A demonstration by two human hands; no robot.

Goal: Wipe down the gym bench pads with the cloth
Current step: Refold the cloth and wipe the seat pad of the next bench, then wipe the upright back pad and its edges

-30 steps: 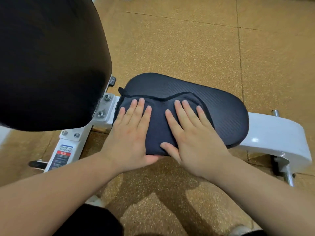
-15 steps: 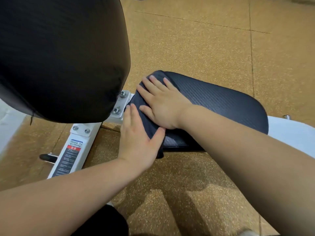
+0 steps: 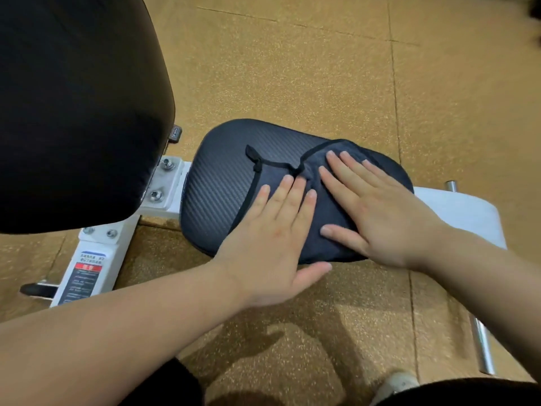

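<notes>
A dark ribbed seat pad point(image 3: 222, 177) lies across the middle of the view on a white frame. A dark blue cloth point(image 3: 328, 227) with a black hem is spread over the pad's right half. My left hand point(image 3: 272, 238) presses flat on the cloth's left part, fingers straight. Beside it, my right hand point(image 3: 377, 212) also lies flat on the cloth, fingers spread toward the pad's far edge. A large black back pad point(image 3: 76, 106) rises at the upper left.
The white bench frame point(image 3: 456, 212) runs right from under the seat pad, with a chrome bar point(image 3: 483, 347) at the right. A warning label point(image 3: 85, 273) sits on the frame's left leg. Speckled tan rubber floor point(image 3: 292, 68) surrounds the bench. My shoe point(image 3: 395, 385) shows at the bottom.
Both hands slid the cloth from the pad's left end to its right half. The right hand, which reached across to the far left corner, now lies beside the left hand.
</notes>
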